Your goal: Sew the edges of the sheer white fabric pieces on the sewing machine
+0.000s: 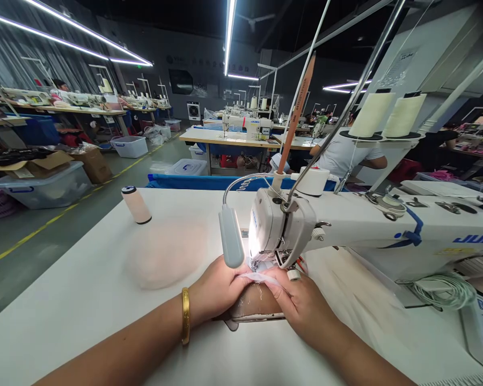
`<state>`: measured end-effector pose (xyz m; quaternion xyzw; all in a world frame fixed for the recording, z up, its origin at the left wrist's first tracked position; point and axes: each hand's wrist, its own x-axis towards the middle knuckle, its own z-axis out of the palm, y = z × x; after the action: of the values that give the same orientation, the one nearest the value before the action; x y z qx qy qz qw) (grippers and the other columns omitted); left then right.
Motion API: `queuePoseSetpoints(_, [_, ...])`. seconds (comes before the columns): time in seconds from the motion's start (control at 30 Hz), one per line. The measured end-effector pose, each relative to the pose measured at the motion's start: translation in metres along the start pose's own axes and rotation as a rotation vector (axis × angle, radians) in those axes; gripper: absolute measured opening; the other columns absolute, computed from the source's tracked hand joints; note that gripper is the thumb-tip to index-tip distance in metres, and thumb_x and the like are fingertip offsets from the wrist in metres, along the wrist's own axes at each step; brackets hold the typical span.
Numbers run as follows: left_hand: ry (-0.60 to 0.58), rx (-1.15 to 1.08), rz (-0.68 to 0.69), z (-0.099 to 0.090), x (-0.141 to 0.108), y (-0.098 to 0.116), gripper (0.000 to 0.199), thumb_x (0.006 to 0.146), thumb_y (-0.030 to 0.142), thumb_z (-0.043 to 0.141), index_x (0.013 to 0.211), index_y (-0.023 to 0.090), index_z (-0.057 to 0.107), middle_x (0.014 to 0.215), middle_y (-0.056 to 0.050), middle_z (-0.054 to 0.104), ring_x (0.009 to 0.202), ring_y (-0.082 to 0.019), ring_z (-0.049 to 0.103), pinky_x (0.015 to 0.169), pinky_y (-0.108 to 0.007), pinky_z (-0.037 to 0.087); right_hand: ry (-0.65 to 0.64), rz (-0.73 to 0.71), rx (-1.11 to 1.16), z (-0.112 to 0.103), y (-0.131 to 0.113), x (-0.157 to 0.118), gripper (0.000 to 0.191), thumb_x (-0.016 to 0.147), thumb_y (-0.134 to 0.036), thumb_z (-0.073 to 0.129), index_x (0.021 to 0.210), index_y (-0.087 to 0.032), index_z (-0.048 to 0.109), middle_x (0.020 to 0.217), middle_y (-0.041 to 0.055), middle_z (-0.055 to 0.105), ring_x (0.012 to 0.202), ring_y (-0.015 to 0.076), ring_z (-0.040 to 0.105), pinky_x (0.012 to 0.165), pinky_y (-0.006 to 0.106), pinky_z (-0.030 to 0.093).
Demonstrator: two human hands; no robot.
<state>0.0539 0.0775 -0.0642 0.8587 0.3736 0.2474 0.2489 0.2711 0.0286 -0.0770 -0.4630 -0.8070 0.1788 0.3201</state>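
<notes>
Both hands at frame centre, low. Left hand (219, 284): grip narrow, thumb and fingers pinching one end of a thin, sheer whitish fabric strip (260, 277). Right hand (304, 303): grip likewise closed on the strip's other side. Strip lies just before the lit needle area of a white metal sewing machine (261, 225), over a brown, shiny plate (253, 304) between the hands. Gold-coloured bangle (185, 316) on left wrist. Above left hand, a grey oblong lamp (231, 238) on a bent metal neck. Left of centre, a sheer pale-peach fabric heap (165, 257) on the white, smooth surface (84, 289); behind it, upper left, a peach thread spool (137, 206), slightly tilted in view. Right of the machine's needle end, loose sheer beige fabric (354, 281); far right, a coiled pale-green cable (443, 289). Brown wooden pencil (300, 107) upright atop the machine. Upper right: two cream thread cones (370, 115), a co-worker in white (334, 153) beyond.
</notes>
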Motion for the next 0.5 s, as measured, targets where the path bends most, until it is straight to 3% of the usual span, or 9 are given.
queuePoseSetpoints(0.1, [0.021,0.099,0.109,0.0,-0.007,0.001,0.03,0.098,0.014,0.049,0.081,0.021,0.073,0.087,-0.003,0.068,0.084,-0.02,0.061,0.075,-0.032,0.048,-0.067,-0.049,0.001,-0.004,-0.002,-0.002,0.027,0.108,-0.021,0.038,0.101,-0.025,0.064,0.094,0.0029,0.072,0.089,0.0234,0.065,0.077,0.035,0.052])
queuePoseSetpoints(0.27, [-0.012,0.295,0.338,0.006,-0.025,0.008,0.024,0.095,0.009,0.057,0.077,0.02,0.067,0.091,-0.003,0.072,0.088,-0.021,0.061,0.078,-0.038,0.039,-0.31,-0.132,-0.15,-0.015,-0.009,-0.009,0.013,0.102,-0.017,0.053,0.093,-0.023,0.06,0.092,0.0032,0.067,0.085,0.0234,0.06,0.075,0.035,0.048])
queuePoseSetpoints(0.5, [0.018,0.27,0.366,0.012,-0.03,0.004,0.019,0.093,0.008,0.06,0.084,0.022,0.068,0.085,0.003,0.074,0.075,-0.018,0.06,0.08,-0.04,0.031,-0.383,-0.066,-0.22,-0.017,-0.013,-0.008,0.012,0.103,-0.03,0.061,0.094,-0.023,0.062,0.095,0.0034,0.067,0.089,0.0251,0.057,0.079,0.037,0.047])
